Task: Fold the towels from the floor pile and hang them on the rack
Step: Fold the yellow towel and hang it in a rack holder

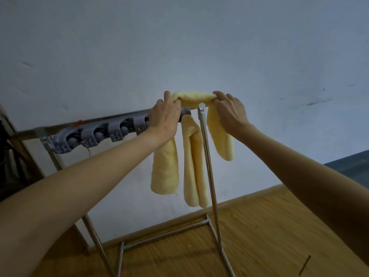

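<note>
A yellow towel (pixel 194 98) lies draped over the right end of the metal rack's top bar (pixel 127 114). Its folded ends hang down beside the rack's upright pole (pixel 209 166): one strip on the left (pixel 164 168), one in the middle (pixel 194 166) and one on the right (pixel 219 136). My left hand (pixel 164 114) grips the towel's left end on the bar. At the towel's right end, my right hand (pixel 229 110) pinches the fabric. The floor pile is out of view.
A grey plastic holder with round clips (pixel 95 134) is fixed along the bar's left part. The rack's base frame (pixel 165 232) stands on a wooden floor (pixel 269 226) close to a pale wall (pixel 179 47). Dark furniture (pixel 12 156) sits at the left edge.
</note>
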`<state>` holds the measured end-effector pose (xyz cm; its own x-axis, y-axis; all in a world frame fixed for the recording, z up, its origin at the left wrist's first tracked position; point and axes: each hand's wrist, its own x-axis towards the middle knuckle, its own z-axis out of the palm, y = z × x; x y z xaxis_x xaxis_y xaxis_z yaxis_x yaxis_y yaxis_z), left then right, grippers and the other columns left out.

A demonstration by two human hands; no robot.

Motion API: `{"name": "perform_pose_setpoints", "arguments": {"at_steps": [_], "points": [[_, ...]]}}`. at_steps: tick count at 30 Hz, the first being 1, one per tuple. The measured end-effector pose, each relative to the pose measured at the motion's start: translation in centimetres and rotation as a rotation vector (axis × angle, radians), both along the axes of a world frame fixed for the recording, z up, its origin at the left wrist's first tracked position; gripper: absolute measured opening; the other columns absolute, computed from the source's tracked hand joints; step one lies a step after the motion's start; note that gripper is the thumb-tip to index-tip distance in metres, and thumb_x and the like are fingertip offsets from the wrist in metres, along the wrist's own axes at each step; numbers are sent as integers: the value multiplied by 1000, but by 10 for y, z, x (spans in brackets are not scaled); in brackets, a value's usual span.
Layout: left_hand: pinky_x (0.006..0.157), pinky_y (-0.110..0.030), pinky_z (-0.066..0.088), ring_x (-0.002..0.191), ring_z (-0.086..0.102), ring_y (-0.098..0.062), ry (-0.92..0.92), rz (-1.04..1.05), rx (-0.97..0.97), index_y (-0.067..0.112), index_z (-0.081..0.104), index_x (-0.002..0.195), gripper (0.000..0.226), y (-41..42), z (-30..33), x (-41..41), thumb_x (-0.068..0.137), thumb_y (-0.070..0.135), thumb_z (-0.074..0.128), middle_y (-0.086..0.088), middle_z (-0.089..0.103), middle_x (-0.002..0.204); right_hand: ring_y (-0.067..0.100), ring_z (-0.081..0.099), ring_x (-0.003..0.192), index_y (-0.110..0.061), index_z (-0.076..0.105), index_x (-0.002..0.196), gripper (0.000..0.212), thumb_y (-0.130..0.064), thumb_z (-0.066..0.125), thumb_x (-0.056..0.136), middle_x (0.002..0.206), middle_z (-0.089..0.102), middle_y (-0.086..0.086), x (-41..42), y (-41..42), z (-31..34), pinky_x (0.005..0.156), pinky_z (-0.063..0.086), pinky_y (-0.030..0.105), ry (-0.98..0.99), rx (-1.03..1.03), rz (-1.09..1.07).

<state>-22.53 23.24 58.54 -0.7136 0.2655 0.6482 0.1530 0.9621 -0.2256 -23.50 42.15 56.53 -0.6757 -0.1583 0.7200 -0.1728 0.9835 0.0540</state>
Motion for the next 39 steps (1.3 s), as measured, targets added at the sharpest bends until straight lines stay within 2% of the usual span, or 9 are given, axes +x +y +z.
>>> {"name": "perform_pose_setpoints", "arguments": {"at_steps": [7,16,22,27,30,32,34,36,39], "points": [[51,-30,33,79,55,-27,-35,-61,-99,8,50,113,32,-13,-38,10,85,-7,56,-13,44,113,31,54,104,-2,59,114,31,6,46,87,138,47,9,0,-4,-39,81,44,37,-74,-32,15],[63,-27,36,94,50,-26,-138,-155,-30,10,30,140,57,-14,-90,9,90,1,55,-12,34,133,29,54,107,-12,57,123,42,6,45,87,136,50,2,-5,-4,-90,77,49,39,-188,-48,132],[67,-27,47,93,51,-24,-77,-272,18,12,33,141,58,-22,-125,-2,90,7,59,-12,42,125,30,56,102,-9,56,123,35,0,48,90,135,51,6,-2,-12,-109,71,49,39,-90,-89,201],[59,-23,45,82,48,-16,-76,-527,265,24,12,149,61,-30,-159,1,95,18,38,-12,46,116,28,59,75,-19,36,128,43,-5,52,91,128,49,10,0,-19,-139,53,49,36,63,-259,287],[65,-23,49,85,52,-11,-169,-548,524,24,4,148,77,-33,-190,3,92,21,57,-10,48,120,18,60,71,-22,26,127,61,-16,68,83,109,53,0,-2,-22,-166,56,52,36,12,-525,266],[72,-28,52,94,55,-15,-282,-442,643,16,9,148,85,-35,-211,3,87,32,65,-8,47,125,13,61,78,-19,25,132,68,-24,70,81,117,50,-2,-6,-23,-182,59,53,35,-78,-639,215],[75,-32,52,101,55,-20,-358,-335,630,12,23,145,83,-37,-230,-1,82,37,70,-7,47,123,13,60,85,-17,34,132,65,-30,70,81,124,51,-1,-13,-22,-199,67,54,36,-167,-668,187],[78,-33,51,105,54,-21,-433,-272,648,12,33,139,80,-37,-244,-6,77,41,73,-5,49,122,18,59,91,-16,46,123,53,-35,68,78,114,58,0,-19,-20,-212,79,53,43,-228,-694,188],[79,-33,52,102,55,-21,-513,-217,678,11,43,129,71,-32,-263,-12,75,47,73,-6,52,117,25,57,86,-13,54,99,41,-39,66,71,93,62,3,-27,-20,-224,78,50,48,-321,-777,172]]}}
